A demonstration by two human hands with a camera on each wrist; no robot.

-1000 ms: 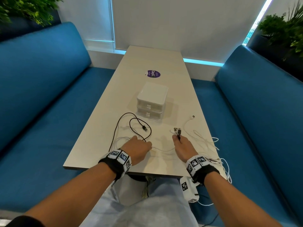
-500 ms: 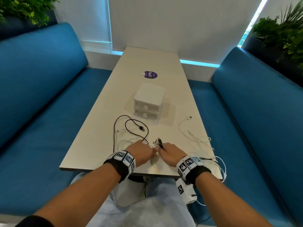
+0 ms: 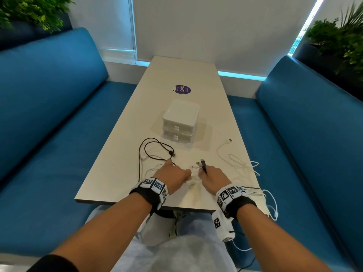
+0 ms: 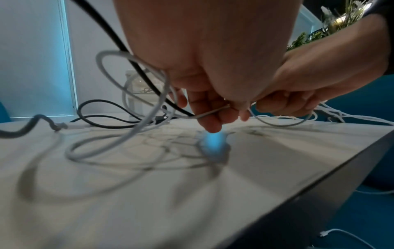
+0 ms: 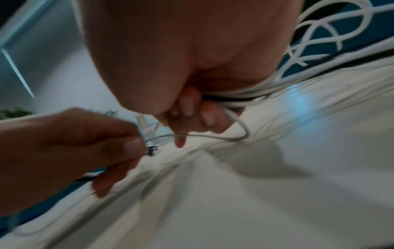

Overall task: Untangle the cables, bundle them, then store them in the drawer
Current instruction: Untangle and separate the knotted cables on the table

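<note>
White, thin cable (image 4: 136,128) loops limply on the smooth pale table (image 3: 121,173); left hand (image 3: 172,174) pinches it, right hand (image 3: 213,176) clamps bundled plug ends (image 3: 202,163).

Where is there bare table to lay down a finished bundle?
The far table beyond the purple sticker is bare, as is the strip left of the drawer unit. It is crowded near the front: the black cable loops left, the white cables spill over the right edge, and both hands work between them.
</note>
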